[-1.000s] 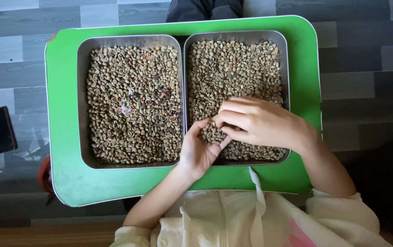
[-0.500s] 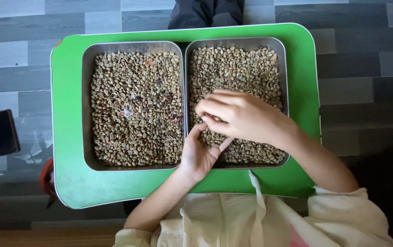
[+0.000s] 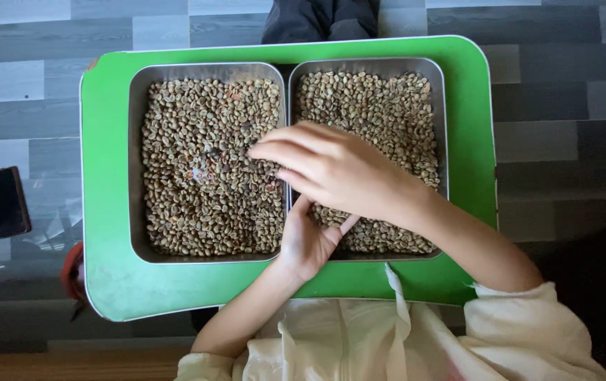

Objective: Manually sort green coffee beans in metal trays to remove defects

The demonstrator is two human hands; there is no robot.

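Beans, pale and greenish, fill two shallow metal pans set side by side on a bright green tray. The left pan holds a mix with a few darker and reddish bits; the right pan looks more even. The right hand reaches across the divide, fingers loosely curled and pointing over the left pan, and whether it pinches anything I cannot tell. The left hand rests at the near edge between the pans, palm up and cupped open. The tray sits above a grey plank floor, with a dark phone lying off to the left.
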